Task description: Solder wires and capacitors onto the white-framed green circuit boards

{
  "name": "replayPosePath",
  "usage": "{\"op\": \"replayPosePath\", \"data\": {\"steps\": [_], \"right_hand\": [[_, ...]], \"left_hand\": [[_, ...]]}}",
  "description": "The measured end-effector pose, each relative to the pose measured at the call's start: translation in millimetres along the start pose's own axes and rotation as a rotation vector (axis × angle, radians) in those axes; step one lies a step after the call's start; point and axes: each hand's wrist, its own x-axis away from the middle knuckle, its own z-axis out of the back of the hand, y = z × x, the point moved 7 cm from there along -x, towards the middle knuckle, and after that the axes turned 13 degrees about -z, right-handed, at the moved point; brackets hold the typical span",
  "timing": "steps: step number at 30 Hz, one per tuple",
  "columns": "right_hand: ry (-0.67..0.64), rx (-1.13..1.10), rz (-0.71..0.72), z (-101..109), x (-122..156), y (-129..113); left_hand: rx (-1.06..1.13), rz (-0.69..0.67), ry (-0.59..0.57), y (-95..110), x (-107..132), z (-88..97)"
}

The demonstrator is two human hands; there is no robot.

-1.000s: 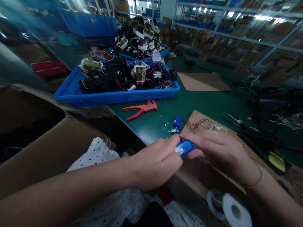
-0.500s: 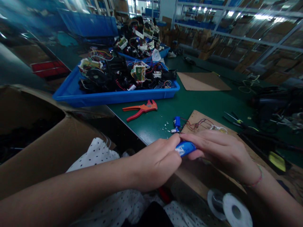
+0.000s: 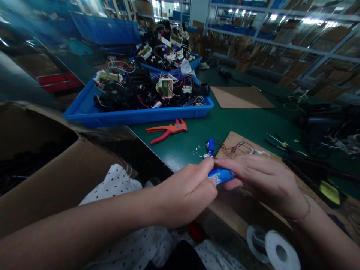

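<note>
A small blue cylindrical battery pack (image 3: 221, 175) sits between both of my hands at the near edge of the green table (image 3: 236, 120). My left hand (image 3: 187, 193) pinches its near end with closed fingers. My right hand (image 3: 264, 182) wraps over its far end. Just beyond lie a second small blue cell (image 3: 210, 145) and thin red and black wires (image 3: 237, 147) on a wooden board (image 3: 239, 202).
Orange wire strippers (image 3: 168, 130) lie on the table. A blue tray (image 3: 135, 114) heaped with circuit boards and wires stands behind, another farther back. An open cardboard box (image 3: 53, 165) is at my left. A tape roll (image 3: 281, 253), tweezers (image 3: 278, 143) and dark tools are at right.
My hands have barely shifted; the blue pack has turned slightly between my fingers and shows less of its pale end.
</note>
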Motion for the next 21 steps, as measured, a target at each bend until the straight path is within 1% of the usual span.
{"op": "replayPosePath", "data": {"steps": [2, 4, 7, 11, 14, 17, 21], "right_hand": [[-0.001, -0.007, 0.006, -0.7, -0.7, -0.3], [0.001, -0.006, 0.007, -1.3, -1.1, 0.0], [0.014, -0.005, 0.007, -0.6, -0.5, 1.3], [0.007, 0.007, 0.017, -0.8, 1.6, 1.7], [0.013, -0.001, 0.026, -0.3, 2.5, 1.1], [0.025, -0.043, 0.031, 0.0, 2.8, 1.6], [0.037, -0.055, 0.021, -0.5, 3.0, 3.8]], "left_hand": [[-0.062, -0.096, -0.036, 1.0, 1.9, -2.2], [-0.093, -0.127, -0.052, -0.3, 3.3, -3.5], [-0.057, -0.063, -0.047, -1.8, 1.8, -2.7], [0.092, 0.072, -0.023, 0.3, -3.0, -0.1], [0.133, 0.102, -0.025, 0.7, -3.4, 0.4], [0.094, 0.058, -0.021, -3.9, 0.6, 0.2], [0.024, -0.086, 0.002, -6.9, 5.9, -1.5]]}}
